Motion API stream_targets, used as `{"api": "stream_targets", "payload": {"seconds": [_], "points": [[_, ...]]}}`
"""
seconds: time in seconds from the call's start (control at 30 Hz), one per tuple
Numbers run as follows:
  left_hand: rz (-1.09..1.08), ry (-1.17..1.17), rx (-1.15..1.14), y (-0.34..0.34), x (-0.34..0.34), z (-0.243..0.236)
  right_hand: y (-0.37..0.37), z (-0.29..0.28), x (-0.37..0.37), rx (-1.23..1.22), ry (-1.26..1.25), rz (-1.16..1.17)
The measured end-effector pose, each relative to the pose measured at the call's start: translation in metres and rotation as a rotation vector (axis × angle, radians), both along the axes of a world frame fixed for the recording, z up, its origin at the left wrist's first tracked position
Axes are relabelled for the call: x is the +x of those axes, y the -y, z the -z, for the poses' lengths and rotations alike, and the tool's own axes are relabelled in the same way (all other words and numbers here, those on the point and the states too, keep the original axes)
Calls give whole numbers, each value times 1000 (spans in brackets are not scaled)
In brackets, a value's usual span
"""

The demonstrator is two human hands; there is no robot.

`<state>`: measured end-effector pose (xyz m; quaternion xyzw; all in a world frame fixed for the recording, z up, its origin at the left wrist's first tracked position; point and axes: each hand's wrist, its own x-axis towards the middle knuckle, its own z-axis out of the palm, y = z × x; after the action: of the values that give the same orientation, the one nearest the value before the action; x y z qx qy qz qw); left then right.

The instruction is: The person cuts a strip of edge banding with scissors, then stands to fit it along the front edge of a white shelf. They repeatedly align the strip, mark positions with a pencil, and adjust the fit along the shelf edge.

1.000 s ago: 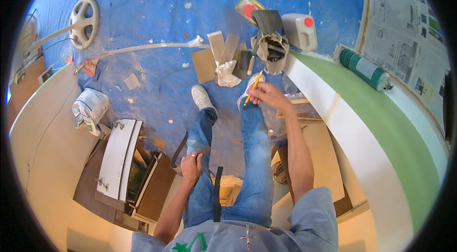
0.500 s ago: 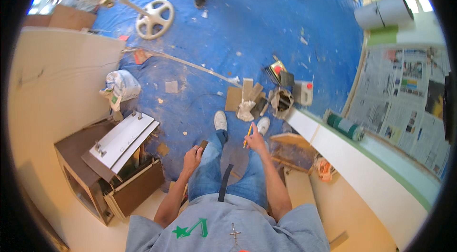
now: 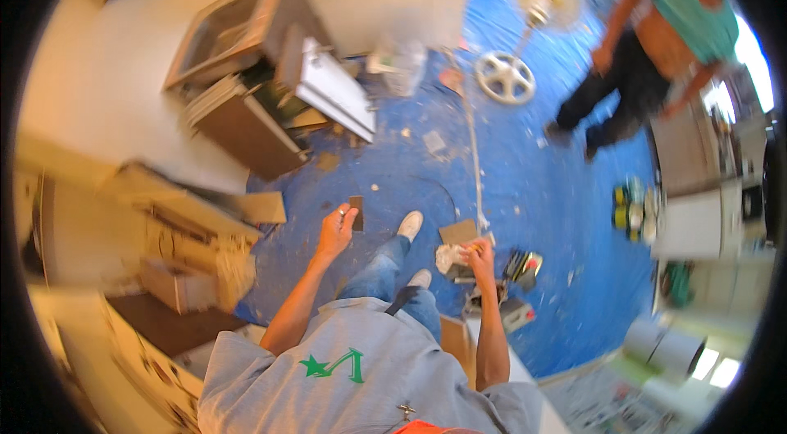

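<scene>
My left hand is closed around a small flat dark-brown strip, which looks like wood and sticks up past the fingers. A ring shows on one finger. To the right, my right hand is closed too, with a bit of a yellow pencil showing between its fingers. Both hands are raised in front of me, apart from each other. Below the right hand, on the floor, lie a crumpled whitish cloth or bag and a brown board offcut.
A blue sheet covers the floor. At the left lie a brown cabinet and white panels. A person stands far right, near a white spoked wheel. Wooden drawers stand left; paint tins are at the right.
My view has turned left, so the cabinet now lies ahead on the left and wooden drawers appear. More of the other person shows. My hands are wider apart, still holding the strip and pencil.
</scene>
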<state>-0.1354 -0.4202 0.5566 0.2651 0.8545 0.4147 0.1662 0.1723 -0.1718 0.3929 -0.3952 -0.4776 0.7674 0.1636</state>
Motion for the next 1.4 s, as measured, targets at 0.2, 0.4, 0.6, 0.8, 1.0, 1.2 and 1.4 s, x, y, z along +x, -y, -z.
{"api": "stream_targets", "payload": {"seconds": [0.2, 0.4, 0.6, 0.8, 1.0, 1.2, 1.4], "points": [[-259, -116, 311, 98, 31, -69, 31, -34, -52, -19, 69, -127], [-544, 128, 503, 194, 42, -87, 151, -94, -182, 209, -35, -780], [-690, 70, 859, 302, -4, -119, 335, -170, -327, 255, -340, -1227], [-1022, 24, 1225, 453, -66, -143, 514, -209, -413, -121, -407, -1575], [-1236, -190, 1410, 588, -83, -166, 638, -228, -459, 121, -484, -1645], [-1392, -317, 1242, 685, -83, -164, 738, -245, -505, 141, -495, -1764], [-1508, -438, 1037, 817, -129, -161, 856, -256, -583, 114, -494, -1899]]}}
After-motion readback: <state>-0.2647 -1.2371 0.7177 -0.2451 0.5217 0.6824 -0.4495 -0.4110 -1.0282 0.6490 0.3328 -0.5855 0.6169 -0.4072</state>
